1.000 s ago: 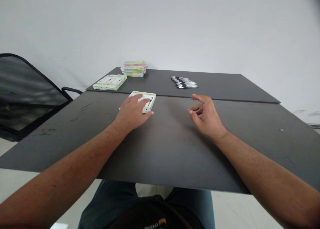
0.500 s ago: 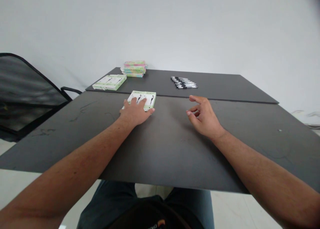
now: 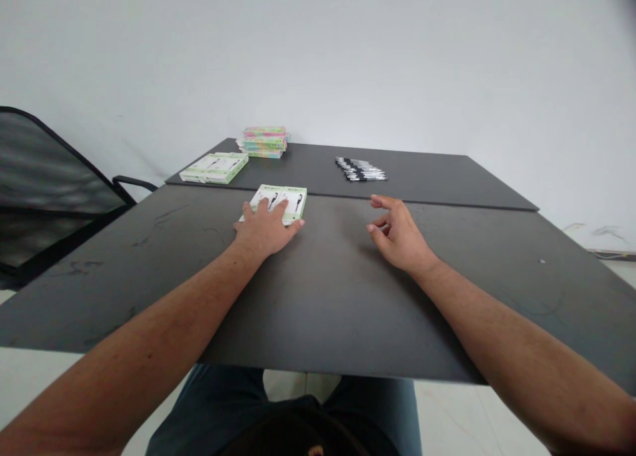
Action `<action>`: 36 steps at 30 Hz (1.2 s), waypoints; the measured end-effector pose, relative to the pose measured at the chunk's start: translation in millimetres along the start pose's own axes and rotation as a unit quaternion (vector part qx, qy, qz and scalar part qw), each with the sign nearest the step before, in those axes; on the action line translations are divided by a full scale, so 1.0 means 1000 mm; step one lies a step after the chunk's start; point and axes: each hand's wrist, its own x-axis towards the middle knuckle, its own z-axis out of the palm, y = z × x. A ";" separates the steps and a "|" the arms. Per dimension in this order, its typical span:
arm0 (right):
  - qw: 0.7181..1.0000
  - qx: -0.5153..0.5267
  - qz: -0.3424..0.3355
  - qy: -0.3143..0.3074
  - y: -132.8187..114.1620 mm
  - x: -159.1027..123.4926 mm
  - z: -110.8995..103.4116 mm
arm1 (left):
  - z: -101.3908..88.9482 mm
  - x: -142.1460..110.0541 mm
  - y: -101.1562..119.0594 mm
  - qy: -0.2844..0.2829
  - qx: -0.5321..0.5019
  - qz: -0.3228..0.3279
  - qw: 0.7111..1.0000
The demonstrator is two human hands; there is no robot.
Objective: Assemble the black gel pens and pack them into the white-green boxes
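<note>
A: Where are the white-and-green packs (image 3: 289,193)?

B: Under the left hand (image 3: 264,229), showing past its fingertips. They look like two, lying flat side by side. The hand is spread, fingers apart, resting over them rather than clamped.

A: And the right hand (image 3: 398,234)?

B: Well to the right of the left one, holding nothing, half curled, thumb and forefinger apart. I can't tell whether it touches the table (image 3: 318,303).

A: How would you handle those packs well?

B: I'd press lightly and evenly across both, so neither skews. A hard push could dent the card.

A: Does the surface help?

B: I'd expect so: it's dark and looks smooth, with scuffs left of the left hand. A seam runs beyond both hands. Past it lie pens (image 3: 361,170), ahead of the right hand and slightly left; more packs (image 3: 216,167) sit ahead-left of the left hand, with stacked coloured boxes (image 3: 265,142) farther off.

A: The room?

B: A mesh chair (image 3: 47,197) well left of the left hand, a pale wall (image 3: 348,58) beyond everything.
</note>
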 end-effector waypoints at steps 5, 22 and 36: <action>1.000 -0.004 0.022 -0.001 0.009 0.001 0.000 | -0.001 0.001 -0.001 -0.001 -0.007 0.004 1.000; 0.984 0.081 0.151 -0.043 0.026 -0.002 0.003 | -0.005 -0.007 -0.011 0.014 -0.025 0.029 0.999; 0.971 0.085 0.218 -0.051 0.026 -0.007 0.004 | -0.053 0.115 -0.118 0.114 0.024 -0.090 0.989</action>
